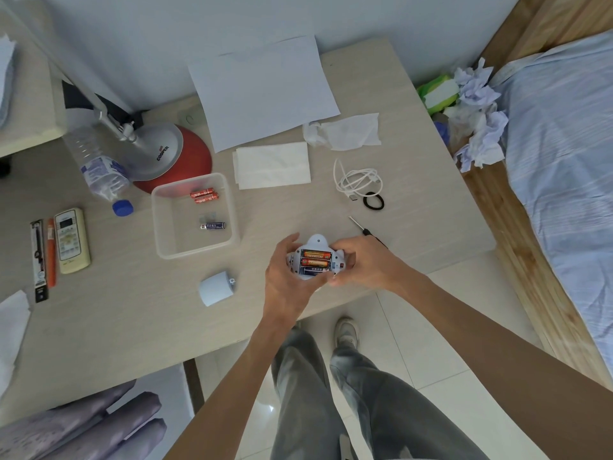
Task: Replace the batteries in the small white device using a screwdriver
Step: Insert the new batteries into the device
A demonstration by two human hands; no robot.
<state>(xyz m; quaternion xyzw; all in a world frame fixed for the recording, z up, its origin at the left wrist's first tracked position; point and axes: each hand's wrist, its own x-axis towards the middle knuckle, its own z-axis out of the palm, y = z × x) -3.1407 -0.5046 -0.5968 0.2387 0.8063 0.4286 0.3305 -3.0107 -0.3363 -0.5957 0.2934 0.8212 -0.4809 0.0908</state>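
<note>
Small white plastic device (315,260) sat centre frame, battery bay open: two orange cells (315,254), one blue cell (313,270). My left hand (287,280) curled round its left side; my right hand (361,263) pinched its right end. Black-handled screwdriver (366,231) lay just upper right.

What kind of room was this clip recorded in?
Likely a bedroom or dorm room: the pale wood-grain desk stands beside a wooden-framed bed with light blue bedding, and holds a silver-and-red desk lamp and a cream remote control.
</note>
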